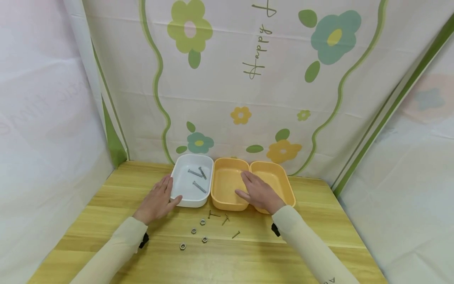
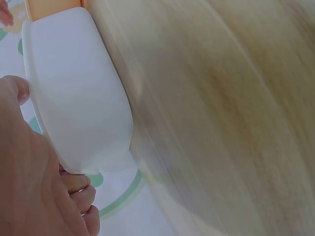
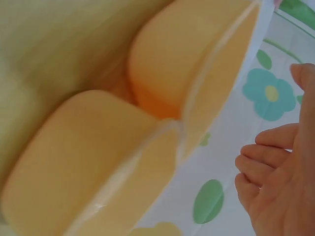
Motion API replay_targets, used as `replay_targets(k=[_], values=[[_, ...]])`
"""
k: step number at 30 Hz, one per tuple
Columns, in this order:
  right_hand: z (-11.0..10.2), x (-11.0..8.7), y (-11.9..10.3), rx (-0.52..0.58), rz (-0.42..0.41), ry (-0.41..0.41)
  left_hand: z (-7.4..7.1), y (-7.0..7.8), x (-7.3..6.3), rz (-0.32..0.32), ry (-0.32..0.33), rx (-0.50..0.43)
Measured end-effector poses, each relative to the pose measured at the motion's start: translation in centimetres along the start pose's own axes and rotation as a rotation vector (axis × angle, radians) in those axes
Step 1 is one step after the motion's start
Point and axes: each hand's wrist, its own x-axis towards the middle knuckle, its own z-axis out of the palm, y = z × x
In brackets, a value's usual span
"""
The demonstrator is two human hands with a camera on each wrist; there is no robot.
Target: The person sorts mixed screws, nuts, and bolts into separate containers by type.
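My left hand point(image 1: 156, 200) rests against the white box point(image 1: 191, 203), its extended fingers along the left side and the thumb at the front rim. Inside that box lie three long grey bolts point(image 1: 200, 187). Over the two orange-yellow boxes hovers my right hand point(image 1: 260, 192), fingers extended and holding nothing. It partly covers the middle box point(image 1: 227, 185) and the right-hand box point(image 1: 281, 185); no contents show in their visible parts. In the left wrist view the thumb point(image 2: 19, 89) lies at the white rim. The right wrist view shows the right hand point(image 3: 278, 167) apart from both boxes.
On the wooden table point(image 1: 283, 252), several hex nuts point(image 1: 204, 239) lie in front of the white box. Small brassy screws point(image 1: 236, 234) are scattered to their right. A flower-printed cloth point(image 1: 220, 86) hangs behind the boxes, with more cloth at both sides.
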Motion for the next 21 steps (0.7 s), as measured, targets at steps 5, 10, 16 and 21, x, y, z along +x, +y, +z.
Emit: replay_targets(k=[5, 10, 16, 21], values=[[1.7, -1.2, 1.1, 0.007, 0.013, 0.003, -0.2, 0.0, -0.1, 0.0, -0.005, 0.007], [3.4, -1.9, 1.9, 0.04, 0.033, 0.013, -0.1, 0.0, -0.1, 0.004, -0.001, 0.016], [4.8, -2.3, 2.4, 0.024, 0.051, 0.026, 0.0, 0.0, -0.1, 0.003, 0.002, 0.016], [5.9, -2.6, 2.9, 0.002, 0.047, 0.048, 0.1, -0.1, 0.0, 0.002, 0.001, 0.015]])
